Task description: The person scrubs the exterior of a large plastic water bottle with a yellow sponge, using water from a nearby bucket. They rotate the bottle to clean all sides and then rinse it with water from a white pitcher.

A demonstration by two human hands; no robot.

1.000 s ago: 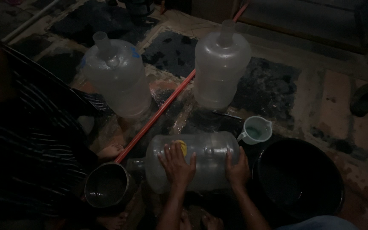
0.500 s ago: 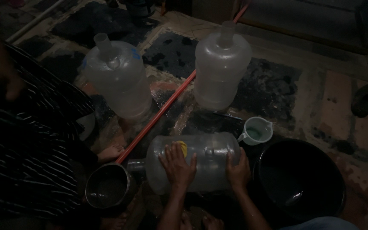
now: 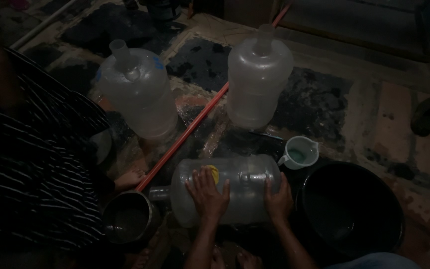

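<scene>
Around the lying jug (image 3: 240,187) you're boxed in: metal pot (image 3: 127,217) at its neck, black tub (image 3: 352,209) and small pitcher (image 3: 299,152) right, red pole (image 3: 185,139) behind. Open floor between the two standing jugs (image 3: 138,97).

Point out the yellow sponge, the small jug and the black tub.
yellow sponge (image 3: 214,172), head view, the bit showing above the left hand's fingers
small jug (image 3: 302,152), head view, its pale inside
black tub (image 3: 396,209), head view, its right rim
</scene>
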